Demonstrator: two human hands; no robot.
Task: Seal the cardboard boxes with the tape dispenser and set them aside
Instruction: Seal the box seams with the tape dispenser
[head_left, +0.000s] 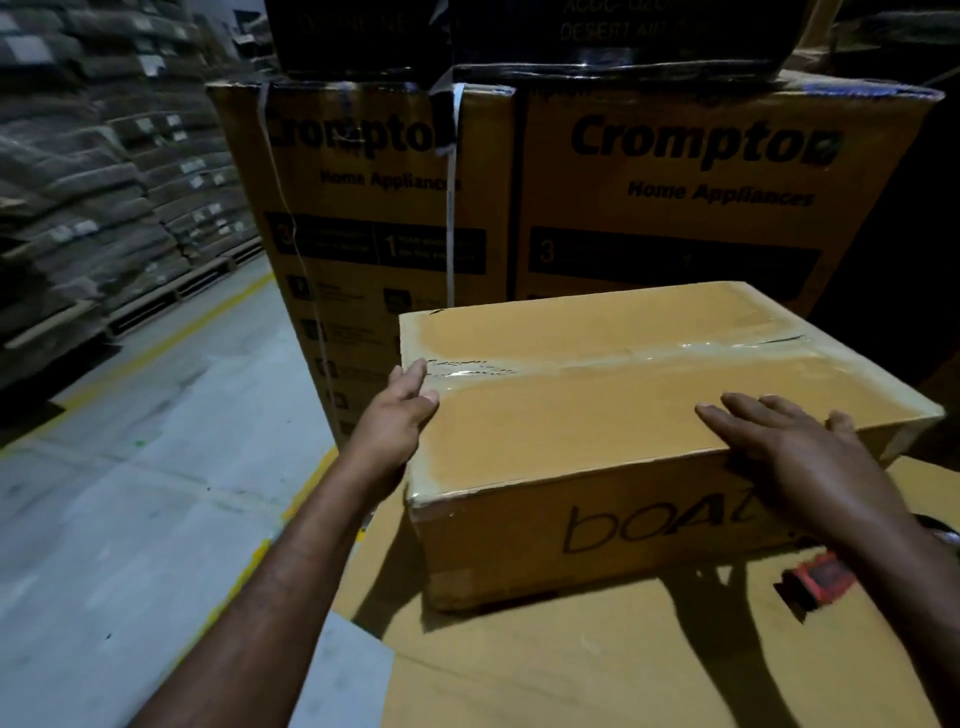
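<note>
Tan cardboard box (571, 421), clear tape (623, 362) along top seam. Your left hand (402, 410) presses its end, your right hand (795, 452) its top, fingers straight, gripping nothing.

The low tan cardboard box (597, 426) carries black lettering on its near side and a glossy clear strip of tape (649, 358) along its top seam; the small tape dispenser (826, 577) is red and black. The tall yellow-brown cartons (727, 218) bear bold black print and black panels, one crossed by white straps (451, 223). The pale grey concrete floor (130, 493) has yellow painted lines (171, 332), and the stacked sacks (78, 182) are dull grey-green.
</note>
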